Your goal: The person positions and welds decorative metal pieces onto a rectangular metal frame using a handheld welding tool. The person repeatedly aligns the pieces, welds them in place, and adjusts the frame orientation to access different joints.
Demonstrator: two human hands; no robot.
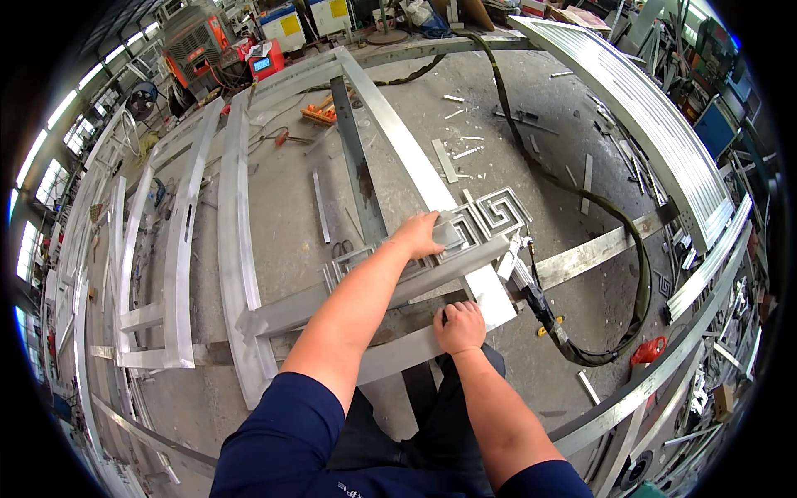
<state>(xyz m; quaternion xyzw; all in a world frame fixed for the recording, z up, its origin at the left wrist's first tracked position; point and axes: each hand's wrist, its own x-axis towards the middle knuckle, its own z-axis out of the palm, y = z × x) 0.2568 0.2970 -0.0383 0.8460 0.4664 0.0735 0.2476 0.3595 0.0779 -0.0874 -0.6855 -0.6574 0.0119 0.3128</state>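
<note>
Grey floor [598, 305], scattered metal scraps [588, 181]; bright windows [51, 182] far left.

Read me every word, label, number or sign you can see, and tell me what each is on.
No text I can quote; the markings are too small or blurred:
Red box: lit blue display, unreadable.
White units behind it: yellow labels, unreadable.
Dark blue shirt: white marks at the picture's lower edge, cut off.
Fretwork panel under the left hand: no lettering visible.
</note>
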